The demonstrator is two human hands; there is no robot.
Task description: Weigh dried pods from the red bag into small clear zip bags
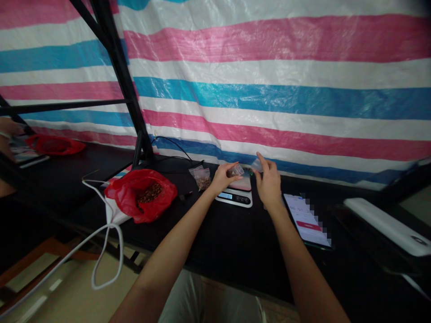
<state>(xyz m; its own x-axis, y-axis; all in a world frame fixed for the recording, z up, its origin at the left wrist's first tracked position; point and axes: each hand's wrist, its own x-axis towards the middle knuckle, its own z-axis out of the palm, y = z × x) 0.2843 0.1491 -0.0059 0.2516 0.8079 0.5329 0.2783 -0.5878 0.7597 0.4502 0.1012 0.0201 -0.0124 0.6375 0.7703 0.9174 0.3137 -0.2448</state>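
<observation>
My left hand is closed on a small clear plastic bag with something dark in it, just above the kitchen scale. The scale is white, with a lit display whose digits are too small to read. To the right of the scale, my right hand pinches another small clear piece of plastic that looks like a bag. A filled zip bag of brown bits lies left of my left hand. Farther left, an open red plastic bag holds many small brown pieces.
A lit phone lies right of my right arm, with a long white device beyond it. White cables hang off the table's left front. A black metal frame rises at left; another person's hand is past it.
</observation>
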